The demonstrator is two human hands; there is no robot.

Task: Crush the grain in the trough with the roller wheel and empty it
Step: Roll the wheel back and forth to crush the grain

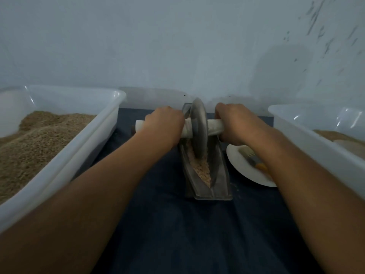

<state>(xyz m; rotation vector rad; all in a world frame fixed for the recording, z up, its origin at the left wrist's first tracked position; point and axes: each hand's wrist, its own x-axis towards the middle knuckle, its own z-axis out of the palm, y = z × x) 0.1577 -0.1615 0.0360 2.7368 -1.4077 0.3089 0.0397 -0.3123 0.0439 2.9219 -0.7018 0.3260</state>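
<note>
— On a dark blue cloth [177, 234], against a pale wall: what stands at centre?

— A narrow metal trough [219, 175], long axis running away from the person, with pale grain [201, 169] lying in its groove. The roller wheel [199, 123] stands upright in the groove, toward the trough's far end.

— And the hands?

— The left hand [164, 123] curls round the wheel's pale axle handle [214, 126] on the trough's left; the right hand [237, 123] grips the other end on its right.

— Around the trough?

— Left of it, a clear plastic tub [94, 139] heaped with brown grain. Right of it, a white plate [243, 171] carrying a small brush [250, 158], partly hidden by the right forearm, and beyond that a second clear tub [308, 135].
</note>
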